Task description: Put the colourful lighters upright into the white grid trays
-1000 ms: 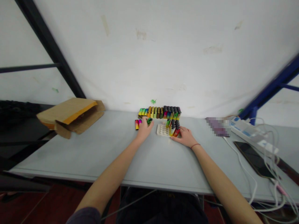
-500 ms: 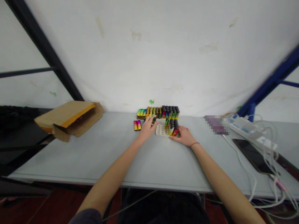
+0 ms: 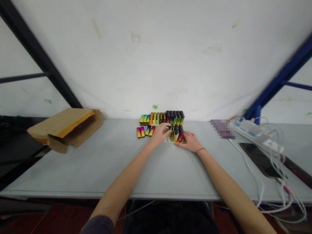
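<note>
A white tray with rows of round holes (image 3: 168,139) lies in front of me, and several lighters (image 3: 179,132) with black tops and colourful bodies stand upright in its right part. My left hand (image 3: 158,134) reaches over the tray's left part, its thumb and fingers closed around a lighter beside the standing ones. My fingers partly hide that lighter. My right hand (image 3: 190,141) is wrapped around the tray's right end, thumb at the front corner and fingers along the side, against a red lighter.
Behind the tray stand a block of black-topped lighters (image 3: 175,117) and a yellow-topped group (image 3: 158,118). Flat colourful pieces (image 3: 140,132) lie to the left. An opened cardboard box (image 3: 63,125) is far left; a power strip (image 3: 258,135), phone (image 3: 262,159) and cables are right.
My left hand has moved right, carrying a lighter from the tray's left edge to beside the standing ones. My right hand keeps its place at the tray. The view has shifted slightly.
</note>
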Demonstrator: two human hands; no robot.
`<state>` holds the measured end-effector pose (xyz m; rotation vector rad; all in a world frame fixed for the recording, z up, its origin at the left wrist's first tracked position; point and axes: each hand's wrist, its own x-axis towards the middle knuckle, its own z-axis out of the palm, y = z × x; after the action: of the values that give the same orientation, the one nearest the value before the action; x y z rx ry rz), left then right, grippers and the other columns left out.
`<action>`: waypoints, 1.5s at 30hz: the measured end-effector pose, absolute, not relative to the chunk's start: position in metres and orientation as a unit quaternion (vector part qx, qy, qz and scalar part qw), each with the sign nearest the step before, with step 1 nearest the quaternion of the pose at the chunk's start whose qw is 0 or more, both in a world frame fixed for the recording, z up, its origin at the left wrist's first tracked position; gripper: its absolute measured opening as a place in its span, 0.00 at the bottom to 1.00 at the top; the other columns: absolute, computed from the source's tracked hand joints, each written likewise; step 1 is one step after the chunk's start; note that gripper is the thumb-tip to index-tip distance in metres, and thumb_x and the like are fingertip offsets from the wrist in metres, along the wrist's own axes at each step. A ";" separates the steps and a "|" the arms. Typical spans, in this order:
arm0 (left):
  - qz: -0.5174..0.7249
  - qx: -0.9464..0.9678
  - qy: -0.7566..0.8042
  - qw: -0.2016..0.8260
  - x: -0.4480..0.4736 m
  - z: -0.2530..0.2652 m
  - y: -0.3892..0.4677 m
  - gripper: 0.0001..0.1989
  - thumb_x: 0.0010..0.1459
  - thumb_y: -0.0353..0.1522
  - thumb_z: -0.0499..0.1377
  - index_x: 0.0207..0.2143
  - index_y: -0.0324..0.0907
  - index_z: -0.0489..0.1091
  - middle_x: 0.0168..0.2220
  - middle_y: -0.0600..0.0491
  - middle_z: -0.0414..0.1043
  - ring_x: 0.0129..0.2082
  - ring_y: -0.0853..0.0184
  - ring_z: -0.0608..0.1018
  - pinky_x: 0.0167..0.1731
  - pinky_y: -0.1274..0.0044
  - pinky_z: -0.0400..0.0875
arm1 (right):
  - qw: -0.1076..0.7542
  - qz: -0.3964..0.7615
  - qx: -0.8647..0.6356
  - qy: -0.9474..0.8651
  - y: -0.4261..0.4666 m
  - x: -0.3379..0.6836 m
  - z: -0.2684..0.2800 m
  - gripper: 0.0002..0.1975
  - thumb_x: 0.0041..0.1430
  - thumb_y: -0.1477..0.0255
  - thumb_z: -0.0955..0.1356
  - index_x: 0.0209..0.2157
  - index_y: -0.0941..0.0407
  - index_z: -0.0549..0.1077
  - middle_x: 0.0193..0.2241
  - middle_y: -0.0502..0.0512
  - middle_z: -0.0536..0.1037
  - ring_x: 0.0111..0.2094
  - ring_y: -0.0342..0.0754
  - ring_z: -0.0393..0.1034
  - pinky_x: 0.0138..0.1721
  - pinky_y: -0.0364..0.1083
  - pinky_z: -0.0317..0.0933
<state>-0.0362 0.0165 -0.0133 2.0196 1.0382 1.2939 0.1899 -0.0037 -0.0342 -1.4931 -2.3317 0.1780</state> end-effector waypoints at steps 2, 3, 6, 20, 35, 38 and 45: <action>0.483 0.747 0.383 0.249 -0.034 -0.016 0.015 0.13 0.61 0.32 0.61 0.48 0.41 0.73 0.48 0.46 0.76 0.41 0.65 0.81 0.47 0.70 0.79 | 0.182 0.064 -0.528 -0.827 -0.003 0.190 -0.034 0.35 0.57 0.50 0.71 0.59 0.57 0.71 0.59 0.67 0.72 0.60 0.63 0.66 0.58 0.58 0.58; 0.484 0.748 0.383 0.244 -0.033 -0.017 0.015 0.13 0.61 0.32 0.61 0.48 0.41 0.73 0.47 0.46 0.76 0.42 0.64 0.81 0.47 0.69 0.79 | 0.182 0.064 -0.527 -0.828 -0.003 0.190 -0.034 0.34 0.57 0.50 0.71 0.58 0.57 0.71 0.59 0.67 0.73 0.60 0.63 0.66 0.58 0.58 0.58; 0.478 0.754 0.383 0.236 -0.031 -0.018 0.015 0.12 0.61 0.31 0.61 0.48 0.42 0.73 0.47 0.47 0.77 0.42 0.64 0.82 0.47 0.69 0.79 | 0.182 0.062 -0.528 -0.827 -0.003 0.190 -0.035 0.34 0.57 0.50 0.71 0.58 0.57 0.71 0.59 0.66 0.73 0.59 0.63 0.67 0.58 0.58 0.58; 0.443 0.797 0.391 0.122 -0.030 -0.015 0.008 0.12 0.66 0.31 0.55 0.50 0.44 0.72 0.50 0.48 0.73 0.46 0.64 0.79 0.50 0.70 0.75 | 0.177 0.058 -0.532 -0.826 -0.004 0.190 -0.035 0.35 0.57 0.50 0.71 0.58 0.58 0.71 0.60 0.68 0.72 0.60 0.64 0.66 0.58 0.59 0.59; 0.126 0.572 0.807 0.076 -0.141 0.011 0.013 0.24 0.65 0.47 0.51 0.44 0.37 0.77 0.48 0.33 0.76 0.48 0.49 0.78 0.41 0.69 0.70 | 0.180 0.063 -0.527 -0.828 -0.002 0.193 -0.035 0.33 0.57 0.48 0.70 0.56 0.56 0.72 0.59 0.67 0.73 0.59 0.64 0.66 0.58 0.59 0.58; 0.116 0.587 0.798 0.076 -0.146 0.008 0.019 0.20 0.66 0.44 0.52 0.40 0.39 0.77 0.44 0.35 0.79 0.47 0.51 0.80 0.39 0.72 0.69 | 0.176 0.066 -0.528 -0.828 -0.002 0.193 -0.035 0.33 0.58 0.48 0.69 0.56 0.57 0.72 0.58 0.67 0.73 0.59 0.64 0.66 0.58 0.60 0.57; 0.161 0.576 0.795 0.096 -0.149 0.005 0.023 0.13 0.64 0.37 0.54 0.33 0.40 0.73 0.39 0.36 0.79 0.48 0.49 0.80 0.42 0.70 0.70 | 0.177 0.063 -0.527 -0.829 -0.002 0.194 -0.035 0.32 0.58 0.47 0.69 0.55 0.56 0.73 0.58 0.66 0.74 0.59 0.63 0.66 0.58 0.59 0.58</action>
<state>-0.1494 0.0229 0.0050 1.7077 2.3556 0.4779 0.1939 -0.0019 -0.0355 -1.4911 -2.3468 0.1785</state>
